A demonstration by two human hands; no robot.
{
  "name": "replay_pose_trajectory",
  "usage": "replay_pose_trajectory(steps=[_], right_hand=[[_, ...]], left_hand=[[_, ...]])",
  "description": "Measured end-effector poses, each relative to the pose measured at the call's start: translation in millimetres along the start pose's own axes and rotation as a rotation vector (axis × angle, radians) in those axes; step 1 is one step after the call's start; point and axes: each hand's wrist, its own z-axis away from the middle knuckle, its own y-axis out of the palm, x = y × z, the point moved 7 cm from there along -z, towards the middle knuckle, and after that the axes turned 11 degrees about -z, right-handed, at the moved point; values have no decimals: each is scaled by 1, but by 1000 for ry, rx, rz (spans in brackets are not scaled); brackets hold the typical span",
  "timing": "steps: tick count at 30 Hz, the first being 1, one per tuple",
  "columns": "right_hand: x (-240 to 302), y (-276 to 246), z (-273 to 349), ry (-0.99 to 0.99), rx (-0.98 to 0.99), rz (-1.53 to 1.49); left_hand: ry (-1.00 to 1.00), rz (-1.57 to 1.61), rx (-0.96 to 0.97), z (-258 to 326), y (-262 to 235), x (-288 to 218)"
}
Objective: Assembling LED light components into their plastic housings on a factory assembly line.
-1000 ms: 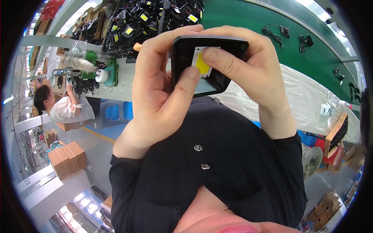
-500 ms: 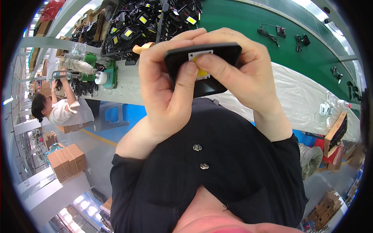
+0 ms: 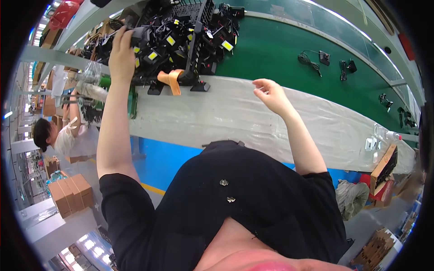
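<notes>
My left hand [image 3: 120, 52] is stretched out to the far left and closed on a black flood lamp [image 3: 138, 34] at the edge of a pile of black lamps with yellow panels [image 3: 181, 36]. The lamp touches the pile. My right hand [image 3: 269, 94] hangs in the air over the white plastic sheet [image 3: 235, 117], fingers loosely apart, holding nothing.
A green conveyor belt [image 3: 280, 49] beyond the sheet carries small black parts with cables [image 3: 312, 58]. An orange strap [image 3: 172, 79] lies below the pile. A co-worker [image 3: 54, 135] sits at the left, with cardboard boxes [image 3: 68, 194] beneath.
Both hands held the black lamp close in front of me before. Now my left hand has carried it out to the pile, and my right hand has let go and drawn right.
</notes>
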Motion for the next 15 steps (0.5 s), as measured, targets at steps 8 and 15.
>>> replay_pose_trajectory(steps=[8, 15], right_hand=[[24, 31, -159, -344, -197, 378], [23, 82, -273, -382, 40, 1022]], left_hand=[[-159, 100, 465, 55, 105, 31], [-186, 565, 529, 114, 73, -61]])
